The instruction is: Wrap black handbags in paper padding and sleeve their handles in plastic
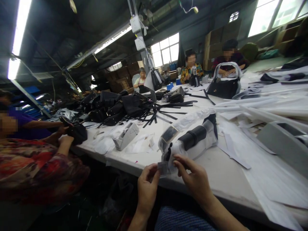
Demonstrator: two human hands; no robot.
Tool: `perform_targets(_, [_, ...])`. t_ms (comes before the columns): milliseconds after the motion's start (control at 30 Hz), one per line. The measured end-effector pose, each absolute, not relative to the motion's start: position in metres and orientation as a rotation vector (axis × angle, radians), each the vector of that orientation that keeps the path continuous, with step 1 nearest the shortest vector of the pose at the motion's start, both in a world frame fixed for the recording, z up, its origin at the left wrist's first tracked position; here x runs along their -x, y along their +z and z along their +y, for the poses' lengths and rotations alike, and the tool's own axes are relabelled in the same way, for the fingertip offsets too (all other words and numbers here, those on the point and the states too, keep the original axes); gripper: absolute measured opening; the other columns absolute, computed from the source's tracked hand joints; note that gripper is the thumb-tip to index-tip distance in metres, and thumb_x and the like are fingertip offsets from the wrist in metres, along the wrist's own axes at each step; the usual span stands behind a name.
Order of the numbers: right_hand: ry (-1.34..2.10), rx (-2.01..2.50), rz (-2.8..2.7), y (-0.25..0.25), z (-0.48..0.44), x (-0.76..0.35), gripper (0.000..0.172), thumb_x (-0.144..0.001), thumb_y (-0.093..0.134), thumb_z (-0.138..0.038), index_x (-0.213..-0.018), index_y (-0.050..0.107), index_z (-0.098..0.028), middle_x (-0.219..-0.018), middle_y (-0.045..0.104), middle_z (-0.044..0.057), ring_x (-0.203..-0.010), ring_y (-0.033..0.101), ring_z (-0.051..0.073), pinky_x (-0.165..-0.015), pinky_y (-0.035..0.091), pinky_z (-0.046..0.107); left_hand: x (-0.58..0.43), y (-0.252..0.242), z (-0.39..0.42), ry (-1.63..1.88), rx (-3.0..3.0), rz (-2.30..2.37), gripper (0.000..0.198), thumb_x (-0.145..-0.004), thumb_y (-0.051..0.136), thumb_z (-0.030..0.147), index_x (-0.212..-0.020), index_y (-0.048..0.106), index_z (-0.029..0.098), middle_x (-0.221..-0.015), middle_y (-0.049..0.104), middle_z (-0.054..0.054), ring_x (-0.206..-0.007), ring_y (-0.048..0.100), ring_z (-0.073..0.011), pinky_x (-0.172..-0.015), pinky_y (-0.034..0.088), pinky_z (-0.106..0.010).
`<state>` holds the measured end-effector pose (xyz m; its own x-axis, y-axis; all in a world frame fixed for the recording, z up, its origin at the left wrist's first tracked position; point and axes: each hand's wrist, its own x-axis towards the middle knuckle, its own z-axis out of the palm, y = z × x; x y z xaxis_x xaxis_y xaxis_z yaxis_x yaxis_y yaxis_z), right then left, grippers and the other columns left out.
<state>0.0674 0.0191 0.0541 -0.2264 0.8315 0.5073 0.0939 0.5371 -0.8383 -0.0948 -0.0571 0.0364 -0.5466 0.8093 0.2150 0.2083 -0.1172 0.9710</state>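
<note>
A black handbag (pixel 193 137) lies on the white table in front of me, partly covered by clear and white wrapping; its wrapped handle (pixel 172 130) arches up on the left side. My left hand (pixel 147 186) pinches a small greyish see-through packet (pixel 162 167) between thumb and fingers, at the bag's near end. Just right of it, my right hand (pixel 193 178) has thumb and forefinger drawn together by the bag's wrapping. Whatever those fingertips hold is too small to make out. A thin black strap (pixel 168 153) hangs beside the packet.
A grey tape dispenser (pixel 126 136) stands left, and a larger grey one (pixel 285 147) right. Black bags (pixel 115 106) and straps (pixel 158 114) are heaped beyond. White sheets (pixel 276 179) cover the right side. Co-workers sit at left and across, one near a wrapped black handbag (pixel 222 88).
</note>
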Motion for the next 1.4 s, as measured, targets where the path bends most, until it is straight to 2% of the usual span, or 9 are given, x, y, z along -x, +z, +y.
perform_targets(133, [0.574,0.746,-1.700,0.079,0.030,-0.072,0.033,-0.095,0.058,-0.031,-0.128,0.059,-0.027,-0.097,0.070,0.004,-0.072,0.067,0.016,-0.070,0.056,0.029,0.078,0.044,-0.055,1.687,-1.491,1.831,0.006,-0.081,0.075,0.029,-0.085,0.074,0.025,-0.076,0.066,-0.003,-0.075,0.060,-0.0195,-0.073,0.047,-0.029])
perform_targets(233, [0.327,0.696,-1.811,0.098,0.043,-0.068,0.038,-0.095,0.057,-0.036,-0.131,0.058,-0.026,-0.124,0.065,0.010,-0.107,0.064,0.026,-0.094,0.052,0.040,0.073,0.051,-0.048,1.655,-1.466,1.749,0.013,-0.086,0.069,0.033,-0.096,0.073,0.024,-0.086,0.070,-0.005,-0.081,0.063,-0.0214,-0.076,0.050,-0.032])
perform_targets(300, [0.246,0.656,-1.847,0.108,0.053,-0.063,0.043,-0.095,0.055,-0.042,-0.133,0.057,-0.022,-0.129,0.064,0.012,-0.119,0.059,0.031,-0.102,0.047,0.047,0.075,0.058,-0.042,1.701,-1.415,1.688,0.022,-0.089,0.066,0.035,-0.107,0.070,0.023,-0.099,0.072,-0.007,-0.091,0.066,-0.0231,-0.083,0.051,-0.035])
perform_targets(467, [0.312,0.590,-1.847,0.123,0.066,-0.050,0.032,-0.097,0.050,-0.047,-0.109,0.068,-0.022,-0.108,0.071,0.010,-0.109,0.065,0.030,-0.098,0.051,0.044,0.075,0.093,-0.021,1.988,-1.404,1.632,0.037,-0.087,0.070,0.036,-0.121,0.065,0.023,-0.124,0.067,-0.010,-0.116,0.060,-0.0258,-0.100,0.048,-0.038])
perform_targets(567, [0.315,0.543,-1.827,0.131,0.068,-0.047,0.029,-0.096,0.051,-0.045,-0.100,0.071,-0.025,-0.111,0.070,0.007,-0.113,0.064,0.029,-0.101,0.049,0.042,0.064,0.116,-0.007,1.942,-1.450,1.453,0.042,-0.087,0.069,0.040,-0.125,0.065,0.021,-0.125,0.068,-0.009,-0.117,0.060,-0.0264,-0.103,0.045,-0.039])
perform_targets(767, [0.370,0.541,-1.778,0.135,0.069,-0.049,0.027,-0.094,0.056,-0.046,-0.099,0.073,-0.027,-0.118,0.069,0.004,-0.117,0.062,0.028,-0.104,0.047,0.040,0.053,0.106,0.008,1.871,-1.377,1.391,0.037,-0.086,0.067,0.049,-0.102,0.073,0.015,-0.097,0.073,-0.006,-0.095,0.065,-0.0239,-0.088,0.051,-0.034])
perform_targets(1100, [0.489,0.589,-1.767,0.123,0.073,-0.071,0.028,-0.095,0.057,-0.040,-0.116,0.071,-0.028,-0.118,0.071,0.002,-0.109,0.067,0.022,-0.099,0.051,0.034,0.057,0.080,0.000,1.747,-1.449,1.372,0.042,-0.094,0.057,0.046,-0.126,0.063,0.020,-0.125,0.068,-0.008,-0.119,0.060,-0.0262,-0.106,0.043,-0.039])
perform_targets(1267, [0.318,0.963,-1.520,0.107,0.087,-0.124,0.029,-0.097,0.053,-0.040,-0.118,0.071,-0.028,-0.119,0.071,0.002,-0.116,0.064,0.022,-0.105,0.046,0.037,0.076,0.048,-0.008,1.697,-1.359,1.482,0.069,-0.093,0.047,0.061,-0.147,0.042,0.019,-0.151,0.046,-0.015,-0.141,0.040,-0.0288,-0.117,0.031,-0.042])
perform_targets(1400, [0.194,1.147,-1.396,0.081,0.113,-0.164,0.039,-0.096,0.053,-0.041,-0.130,0.063,-0.025,-0.135,0.062,0.006,-0.127,0.056,0.025,-0.113,0.038,0.043,0.078,0.032,-0.003,1.615,-1.394,1.509,0.102,-0.076,0.072,0.061,-0.155,0.022,0.021,-0.156,0.037,-0.017,-0.144,0.034,-0.0300,-0.117,0.030,-0.041])
